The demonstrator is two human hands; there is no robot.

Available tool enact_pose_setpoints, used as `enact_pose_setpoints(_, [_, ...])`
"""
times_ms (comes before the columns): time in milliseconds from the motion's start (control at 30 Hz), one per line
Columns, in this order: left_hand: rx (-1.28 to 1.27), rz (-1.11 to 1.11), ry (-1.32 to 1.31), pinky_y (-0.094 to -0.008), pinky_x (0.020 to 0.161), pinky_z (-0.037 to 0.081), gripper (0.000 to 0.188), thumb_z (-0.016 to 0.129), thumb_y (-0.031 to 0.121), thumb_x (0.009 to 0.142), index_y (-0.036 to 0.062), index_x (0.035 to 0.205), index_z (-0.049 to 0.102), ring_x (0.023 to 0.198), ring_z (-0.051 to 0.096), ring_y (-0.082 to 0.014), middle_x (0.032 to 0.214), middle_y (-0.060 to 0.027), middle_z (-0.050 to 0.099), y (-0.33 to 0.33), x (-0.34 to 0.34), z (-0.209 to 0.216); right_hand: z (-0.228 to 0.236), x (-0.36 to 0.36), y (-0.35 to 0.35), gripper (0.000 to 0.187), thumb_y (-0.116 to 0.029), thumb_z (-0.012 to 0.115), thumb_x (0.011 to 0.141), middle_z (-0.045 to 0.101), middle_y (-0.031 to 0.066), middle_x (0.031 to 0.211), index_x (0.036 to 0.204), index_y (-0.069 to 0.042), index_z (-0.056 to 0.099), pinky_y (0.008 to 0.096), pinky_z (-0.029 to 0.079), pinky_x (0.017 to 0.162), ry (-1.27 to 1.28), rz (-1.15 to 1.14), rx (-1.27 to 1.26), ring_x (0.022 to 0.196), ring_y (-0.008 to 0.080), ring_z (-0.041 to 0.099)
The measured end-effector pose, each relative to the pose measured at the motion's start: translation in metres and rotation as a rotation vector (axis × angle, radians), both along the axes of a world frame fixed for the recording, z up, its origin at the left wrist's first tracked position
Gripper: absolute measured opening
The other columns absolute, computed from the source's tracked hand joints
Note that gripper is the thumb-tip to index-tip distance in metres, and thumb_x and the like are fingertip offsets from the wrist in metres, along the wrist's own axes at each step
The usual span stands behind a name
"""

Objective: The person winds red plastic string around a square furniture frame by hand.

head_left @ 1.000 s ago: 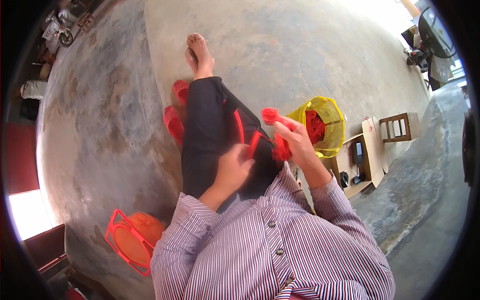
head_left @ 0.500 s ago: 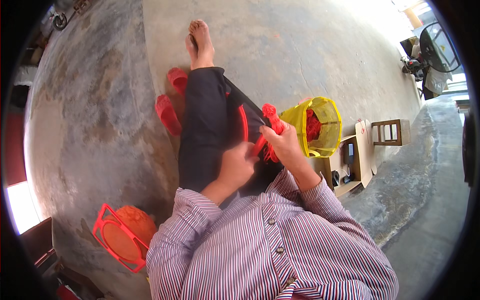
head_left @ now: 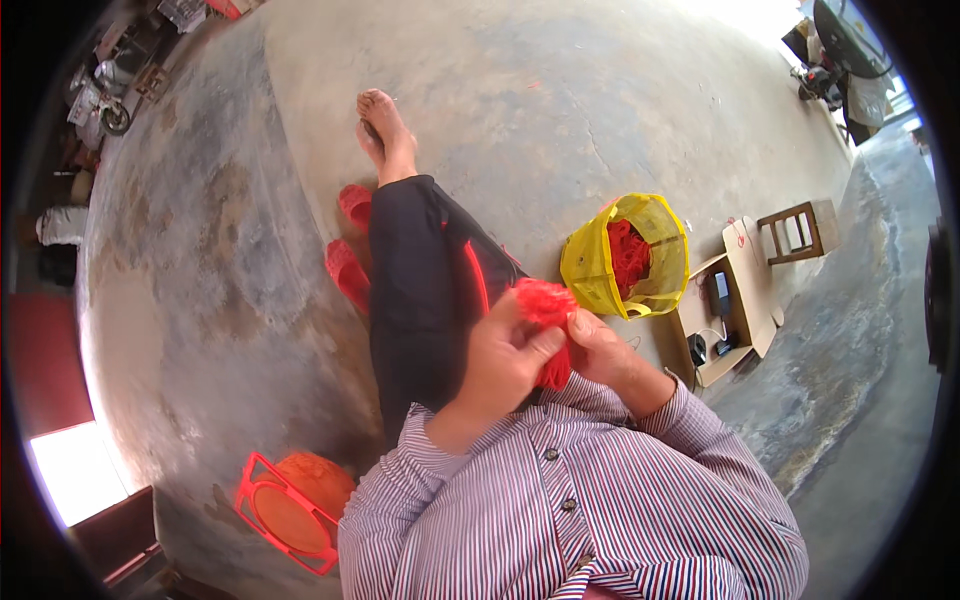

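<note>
Over my lap, both hands grip a bundle of red cord (head_left: 545, 303), its loose strands hanging below the fingers. My left hand (head_left: 500, 362) is closed around the bundle's left side near the top, slightly smeared by motion. On the other side, my right hand (head_left: 603, 352) pinches the cord with thumb and fingers. A long red strip (head_left: 476, 275) lies along my dark trousers (head_left: 415, 290), partly hidden beyond my left hand. To the right stands a yellow bag (head_left: 590, 268), its mouth open, with a heap of red cord (head_left: 628, 255) inside.
Right of the bag lies an open cardboard box (head_left: 757, 285) with black devices and a white cable, beside a small wooden stool (head_left: 800, 232). Red slippers (head_left: 346, 272) rest left of my legs. A red plastic chair or stool (head_left: 285, 515) with an orange round part is at lower left.
My left hand has moved up to the top part of the red cord bundle, beside my right hand. The bundle has come closer to my body. The whole view has shifted a little.
</note>
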State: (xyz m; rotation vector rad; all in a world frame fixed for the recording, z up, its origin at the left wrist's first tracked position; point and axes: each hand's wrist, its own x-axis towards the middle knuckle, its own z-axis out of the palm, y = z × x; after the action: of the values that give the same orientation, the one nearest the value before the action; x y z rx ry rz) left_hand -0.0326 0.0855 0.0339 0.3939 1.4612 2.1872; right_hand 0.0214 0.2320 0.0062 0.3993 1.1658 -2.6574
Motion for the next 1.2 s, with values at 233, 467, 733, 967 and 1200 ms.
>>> enact_pose_setpoints(233, [-0.515, 0.353, 0.782, -0.0308, 0.085, 0.047, 0.035, 0.056, -0.013, 0.082, 0.0049, 0.109, 0.069, 0.095, 0.057, -0.0199, 0.1, -0.0065, 0.058, -0.031, -0.07, -0.002, -0.007, -0.051, 0.062, 0.035, -0.026, 0.057, 0.097, 0.045, -0.008, 0.062, 0.119, -0.001, 0.063, 0.0145, 0.028, 0.051, 0.093, 0.061, 0.221, 0.05, 0.0014, 0.03])
enact_pose_setpoints(467, [-0.937, 0.109, 0.698, -0.0406, 0.082, 0.049, 0.024, 0.067, 0.001, 0.075, 0.0024, 0.099, 0.067, 0.096, 0.06, -0.0323, 0.096, -0.0125, 0.061, -0.014, -0.073, -0.052, -0.037, -0.084, 0.032, 0.037, -0.017, 0.073, 0.076, 0.06, 0.0145, 0.121, 0.11, -0.005, 0.067, 0.0404, 0.046, 0.098, 0.481, 0.193, 1.375, 0.116, 0.0313, 0.055])
enact_pose_setpoints(733, [-0.717, 0.183, 0.643, -0.0371, 0.079, 0.052, 0.024, 0.072, 0.007, 0.077, -0.0007, 0.099, 0.067, 0.086, 0.065, -0.03, 0.094, -0.0152, 0.066, -0.019, -0.058, -0.054, 0.005, -0.04, 0.088, 0.018, -0.005, 0.061, 0.074, 0.058, 0.015, 0.129, 0.092, -0.003, 0.059, 0.0388, 0.041, 0.103, 0.276, -0.239, 0.625, 0.122, 0.026, 0.053])
enact_pose_setpoints(967, [-0.535, 0.07, 0.166, -0.0281, 0.074, 0.052, 0.02, 0.073, 0.008, 0.083, -0.0029, 0.098, 0.066, 0.081, 0.065, -0.016, 0.089, -0.0092, 0.069, -0.017, -0.04, -0.08, 0.032, 0.034, 0.161, 0.022, -0.02, 0.06, 0.085, 0.055, 0.0052, 0.089, 0.101, -0.008, 0.053, 0.0377, 0.051, 0.078, 0.421, -0.508, -0.064, 0.082, 0.0181, 0.056])
enact_pose_setpoints(1200, [-0.609, 0.061, 0.344, -0.0229, 0.071, 0.052, 0.018, 0.072, 0.005, 0.086, -0.004, 0.099, 0.064, 0.076, 0.062, -0.0078, 0.085, -0.0031, 0.067, -0.019, -0.032, -0.09, -0.019, -0.001, 0.056, 0.045, -0.011, 0.058, 0.091, 0.068, 0.0075, 0.097, 0.134, -0.003, 0.052, 0.0288, 0.053, 0.074, 0.053, -0.177, 0.425, 0.087, 0.0129, 0.064])
